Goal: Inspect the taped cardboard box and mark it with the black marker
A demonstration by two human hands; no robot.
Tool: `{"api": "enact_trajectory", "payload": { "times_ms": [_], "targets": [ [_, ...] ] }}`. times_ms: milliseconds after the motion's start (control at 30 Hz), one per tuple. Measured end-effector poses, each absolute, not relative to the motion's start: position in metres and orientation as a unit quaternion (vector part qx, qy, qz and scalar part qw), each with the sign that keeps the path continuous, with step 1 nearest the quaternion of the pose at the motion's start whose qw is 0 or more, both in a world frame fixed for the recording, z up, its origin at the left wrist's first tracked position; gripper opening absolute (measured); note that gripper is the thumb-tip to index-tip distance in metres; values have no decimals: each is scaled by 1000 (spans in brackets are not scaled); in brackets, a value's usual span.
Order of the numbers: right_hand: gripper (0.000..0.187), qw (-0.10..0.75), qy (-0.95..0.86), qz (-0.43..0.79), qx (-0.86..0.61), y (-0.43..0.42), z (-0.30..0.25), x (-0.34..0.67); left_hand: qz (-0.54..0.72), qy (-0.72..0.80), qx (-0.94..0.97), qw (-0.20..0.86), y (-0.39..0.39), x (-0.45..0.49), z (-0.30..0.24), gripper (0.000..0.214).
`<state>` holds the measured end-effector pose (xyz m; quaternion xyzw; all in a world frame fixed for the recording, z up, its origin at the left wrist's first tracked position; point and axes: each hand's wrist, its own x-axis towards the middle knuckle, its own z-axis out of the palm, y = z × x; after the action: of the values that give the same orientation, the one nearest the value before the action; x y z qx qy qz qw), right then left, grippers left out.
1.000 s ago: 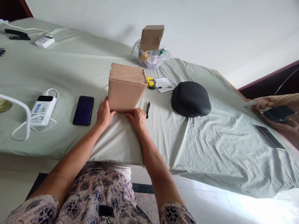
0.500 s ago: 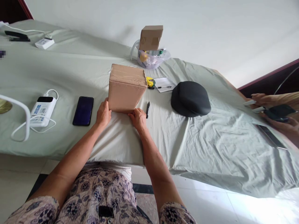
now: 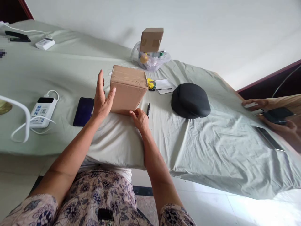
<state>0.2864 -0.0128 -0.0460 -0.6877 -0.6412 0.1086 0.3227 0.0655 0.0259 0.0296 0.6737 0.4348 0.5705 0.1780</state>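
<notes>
A brown cardboard box (image 3: 127, 97) stands upright on the cloth-covered table in front of me. My left hand (image 3: 102, 99) is raised along the box's left side, fingers up and thumb apart, in front of its left edge; whether it touches the box I cannot tell. Down at the lower right corner, my right hand (image 3: 140, 119) grips the box, thumb at the bottom edge and fingers bent, partly hidden. Just right of that hand lies a black marker (image 3: 148, 110). A dark phone (image 3: 82, 112) lies left of the box, partly behind my left wrist.
Behind the box are a yellow tape measure (image 3: 150, 83), a paper with a pen (image 3: 167, 88), and a clear basket (image 3: 154, 64) bearing a smaller box (image 3: 151, 40). A black case (image 3: 191, 101) sits right; a white power bank (image 3: 43, 113) left. Another person's hands (image 3: 277, 116) hold items far right.
My left hand has let go of the box's lower left corner and risen along its side, fingers opening. My right hand stays at the lower right corner. The box has hardly moved.
</notes>
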Motion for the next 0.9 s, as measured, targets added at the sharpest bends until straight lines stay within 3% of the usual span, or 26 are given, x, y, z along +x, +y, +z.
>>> {"api": "enact_trajectory", "payload": {
  "times_ms": [300,533,633,767,900],
  "targets": [
    [54,336,-634,106,-688,-11,-45,287,524,399,725,201,53,60,48,63],
    [42,427,-518,11,-741,-7,-44,320,554,393,707,196,50,65,47,63],
    [32,405,-472,15,-783,-7,-50,334,563,398,699,189,47,71,46,63],
    [39,330,-473,52,-815,-7,-55,337,562,407,700,168,41,75,45,64],
    [36,344,-480,82,-802,-7,-58,333,545,407,716,161,37,73,47,62]
  ]
}}
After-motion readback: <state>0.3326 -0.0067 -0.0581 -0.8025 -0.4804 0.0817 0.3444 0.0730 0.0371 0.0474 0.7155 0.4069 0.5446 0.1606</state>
